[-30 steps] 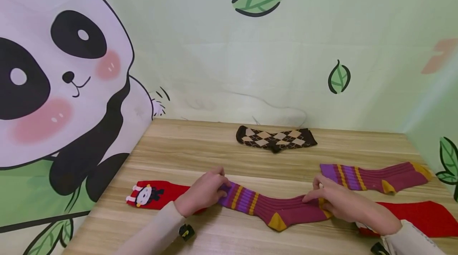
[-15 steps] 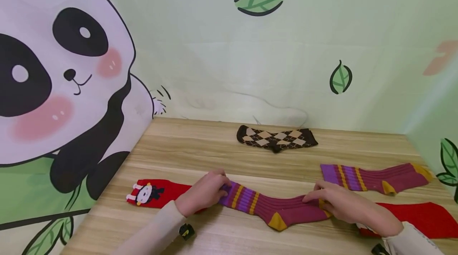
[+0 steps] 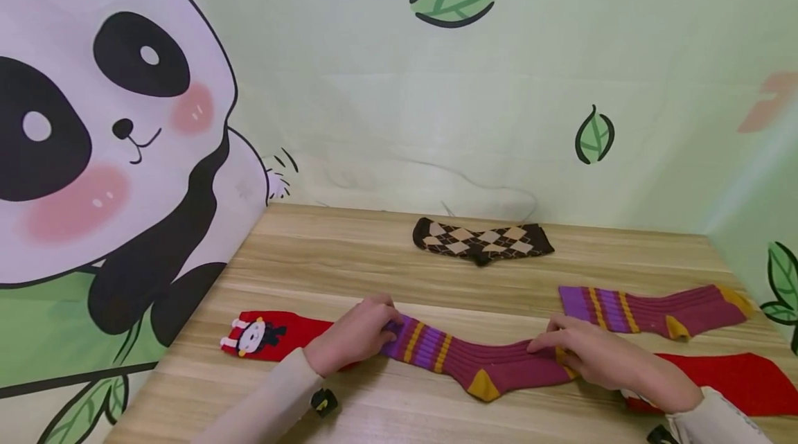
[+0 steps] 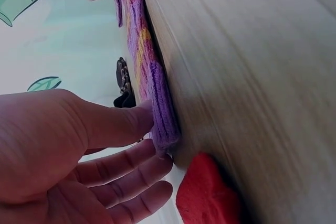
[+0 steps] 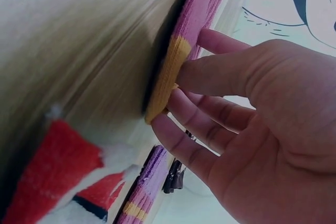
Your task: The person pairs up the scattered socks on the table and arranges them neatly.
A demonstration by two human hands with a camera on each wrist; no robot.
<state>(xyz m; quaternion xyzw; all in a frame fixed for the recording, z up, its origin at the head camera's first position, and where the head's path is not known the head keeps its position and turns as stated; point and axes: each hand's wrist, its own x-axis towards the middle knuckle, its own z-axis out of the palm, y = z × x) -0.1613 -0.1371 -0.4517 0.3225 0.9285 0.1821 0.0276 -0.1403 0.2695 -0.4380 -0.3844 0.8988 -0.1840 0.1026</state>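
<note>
A maroon and purple sock with mustard stripes, heel and toe lies stretched out across the front of the table. My left hand pinches its purple cuff, thumb on one side and fingertips at the end. At the other end, my right hand holds the mustard toe between thumb and fingers. A matching sock lies flat beyond the right hand. Partly hidden by the left hand and forearm is a red sock with a white animal figure. Another red sock sits partly under the right forearm.
A dark brown argyle sock lies near the back edge of the wooden table. Behind it rises a pale green backdrop with printed leaves, and a large printed panda covers the left side.
</note>
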